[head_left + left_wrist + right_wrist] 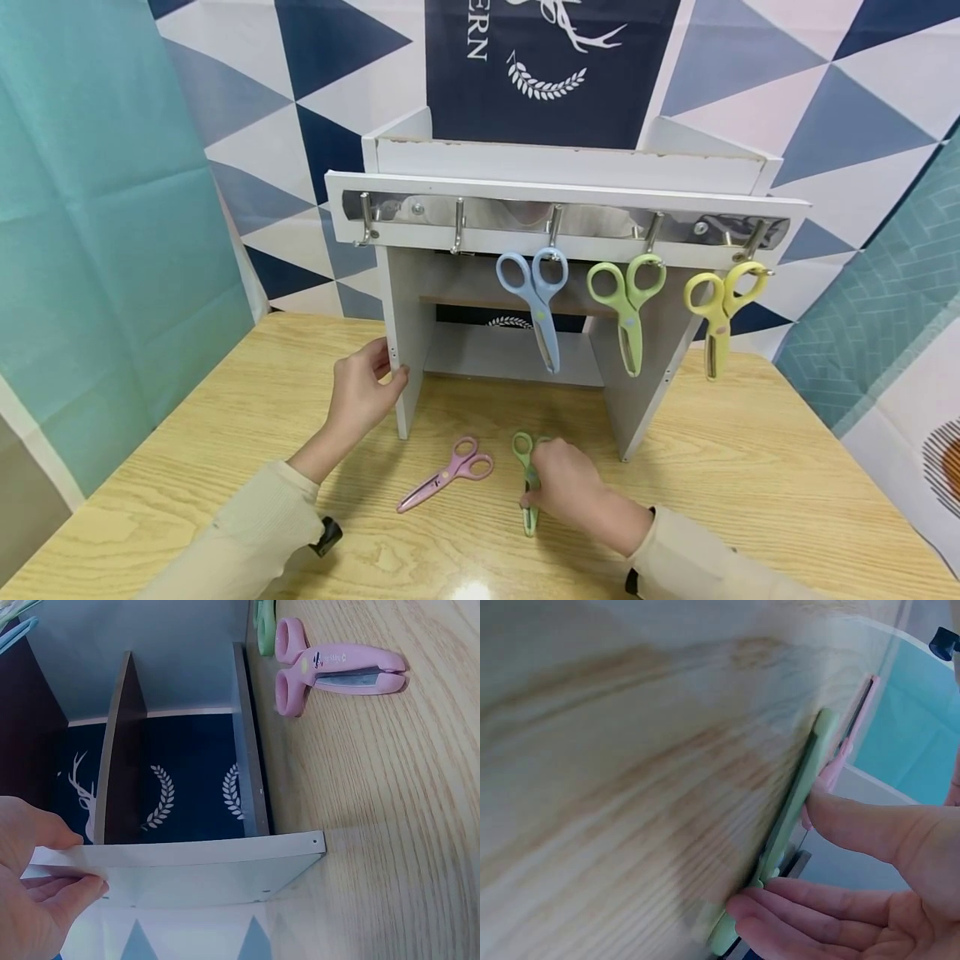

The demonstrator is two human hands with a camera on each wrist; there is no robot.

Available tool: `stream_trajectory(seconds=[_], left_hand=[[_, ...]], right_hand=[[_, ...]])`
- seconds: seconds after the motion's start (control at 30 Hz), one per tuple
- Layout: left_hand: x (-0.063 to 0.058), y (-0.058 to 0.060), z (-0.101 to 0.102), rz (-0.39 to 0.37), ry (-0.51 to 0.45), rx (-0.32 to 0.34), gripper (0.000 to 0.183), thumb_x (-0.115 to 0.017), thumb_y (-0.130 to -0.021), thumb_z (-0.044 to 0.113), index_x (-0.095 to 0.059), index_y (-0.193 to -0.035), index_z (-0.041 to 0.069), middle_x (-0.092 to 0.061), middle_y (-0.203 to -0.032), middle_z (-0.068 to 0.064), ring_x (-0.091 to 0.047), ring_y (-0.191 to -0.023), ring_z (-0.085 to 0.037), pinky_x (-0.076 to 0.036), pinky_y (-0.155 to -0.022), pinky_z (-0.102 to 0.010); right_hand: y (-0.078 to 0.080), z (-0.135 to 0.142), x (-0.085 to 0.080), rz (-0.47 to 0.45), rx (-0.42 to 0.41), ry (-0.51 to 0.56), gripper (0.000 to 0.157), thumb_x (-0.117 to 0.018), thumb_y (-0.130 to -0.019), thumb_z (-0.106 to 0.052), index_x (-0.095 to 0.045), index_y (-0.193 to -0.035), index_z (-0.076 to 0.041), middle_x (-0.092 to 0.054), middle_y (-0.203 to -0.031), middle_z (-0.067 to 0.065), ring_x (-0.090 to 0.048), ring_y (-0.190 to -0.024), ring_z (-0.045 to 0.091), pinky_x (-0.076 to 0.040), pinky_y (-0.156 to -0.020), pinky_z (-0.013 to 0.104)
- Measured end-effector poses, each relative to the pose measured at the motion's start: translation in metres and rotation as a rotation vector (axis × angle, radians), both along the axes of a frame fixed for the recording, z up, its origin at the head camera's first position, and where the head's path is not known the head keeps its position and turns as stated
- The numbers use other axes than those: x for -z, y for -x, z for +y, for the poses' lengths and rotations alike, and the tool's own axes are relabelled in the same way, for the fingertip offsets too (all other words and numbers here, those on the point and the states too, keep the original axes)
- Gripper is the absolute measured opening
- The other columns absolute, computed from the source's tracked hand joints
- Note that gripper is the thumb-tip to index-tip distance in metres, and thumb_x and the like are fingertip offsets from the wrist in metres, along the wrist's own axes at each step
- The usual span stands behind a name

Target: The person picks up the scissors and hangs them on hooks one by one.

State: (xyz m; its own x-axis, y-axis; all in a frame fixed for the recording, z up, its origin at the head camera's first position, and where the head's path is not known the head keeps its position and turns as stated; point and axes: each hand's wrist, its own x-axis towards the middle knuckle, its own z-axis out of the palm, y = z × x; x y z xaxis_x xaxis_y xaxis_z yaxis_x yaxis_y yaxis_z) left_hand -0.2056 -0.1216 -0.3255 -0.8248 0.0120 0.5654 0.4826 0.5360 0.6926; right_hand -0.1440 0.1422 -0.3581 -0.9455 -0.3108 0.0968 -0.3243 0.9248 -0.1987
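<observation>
My left hand grips the front edge of the left side panel of a white shelf unit, thumb on one face and fingers on the other, as the left wrist view also shows. On the table, my right hand pinches a pair of green scissors lying flat with the handles toward the shelf. In the right wrist view, the thumb is at one edge of the green scissors and the fingers are near the handles. Between the hands lie pink scissors, touched by neither.
A hook rail runs across the unit's front. From its hooks hang blue scissors, green scissors and yellow scissors. The two left hooks carry nothing. Patterned cloth hangs behind the wooden table.
</observation>
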Motion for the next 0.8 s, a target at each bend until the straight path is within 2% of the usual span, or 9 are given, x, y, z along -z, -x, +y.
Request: stream_trajectory(seconds=[0.17, 0.33, 0.53, 0.7, 0.8], left_hand=[[0.001, 0.0, 0.0, -0.009, -0.003, -0.002, 0.038, -0.065, -0.083, -0.002, -0.062, -0.12, -0.012, -0.07, -0.112, -0.03, -0.071, -0.103, -0.038, -0.061, -0.086, -0.044], [0.001, -0.001, 0.0, -0.001, 0.008, -0.012, 0.037, -0.066, -0.083, -0.001, -0.063, -0.118, -0.012, -0.07, -0.111, -0.03, -0.071, -0.102, -0.038, -0.061, -0.086, -0.043], [0.0, -0.001, 0.001, -0.002, 0.008, -0.01, 0.037, -0.066, -0.083, -0.002, -0.062, -0.118, -0.013, -0.07, -0.112, -0.03, -0.071, -0.104, -0.039, -0.061, -0.086, -0.043], [0.0, -0.002, 0.001, -0.006, 0.008, -0.012, 0.037, -0.066, -0.083, -0.002, -0.062, -0.118, -0.012, -0.07, -0.111, -0.03, -0.071, -0.103, -0.039, -0.061, -0.086, -0.044], [0.0, -0.001, 0.001, -0.008, 0.006, -0.011, 0.037, -0.066, -0.083, -0.002, -0.062, -0.118, -0.012, -0.07, -0.111, -0.03, -0.071, -0.103, -0.039, -0.061, -0.086, -0.044]], right_hand=[[0.001, 0.008, -0.003, -0.067, -0.026, 0.038, 0.035, -0.091, -0.059, -0.01, -0.056, -0.06, -0.008, -0.055, -0.06, 0.0, -0.05, -0.058, 0.012, -0.043, -0.048, 0.023], [0.002, 0.019, -0.004, -0.088, -0.09, 0.059, 0.03, -0.089, -0.058, -0.001, -0.059, -0.063, -0.007, -0.056, -0.063, -0.001, -0.046, -0.059, 0.009, -0.039, -0.047, 0.019], [0.001, 0.034, -0.003, -0.061, -0.181, 0.083, 0.034, -0.08, -0.06, 0.01, -0.053, -0.062, -0.01, -0.043, -0.058, -0.009, -0.037, -0.055, 0.003, -0.032, -0.045, 0.013], [-0.002, 0.042, -0.001, -0.07, -0.171, 0.129, 0.031, -0.07, -0.062, 0.015, -0.052, -0.064, -0.01, -0.037, -0.058, -0.01, -0.034, -0.054, 0.003, -0.026, -0.045, 0.012], [-0.003, 0.045, -0.001, -0.075, -0.154, 0.138, 0.032, -0.074, -0.064, 0.014, -0.054, -0.067, -0.011, -0.041, -0.059, -0.009, -0.036, -0.055, 0.004, -0.028, -0.046, 0.013]])
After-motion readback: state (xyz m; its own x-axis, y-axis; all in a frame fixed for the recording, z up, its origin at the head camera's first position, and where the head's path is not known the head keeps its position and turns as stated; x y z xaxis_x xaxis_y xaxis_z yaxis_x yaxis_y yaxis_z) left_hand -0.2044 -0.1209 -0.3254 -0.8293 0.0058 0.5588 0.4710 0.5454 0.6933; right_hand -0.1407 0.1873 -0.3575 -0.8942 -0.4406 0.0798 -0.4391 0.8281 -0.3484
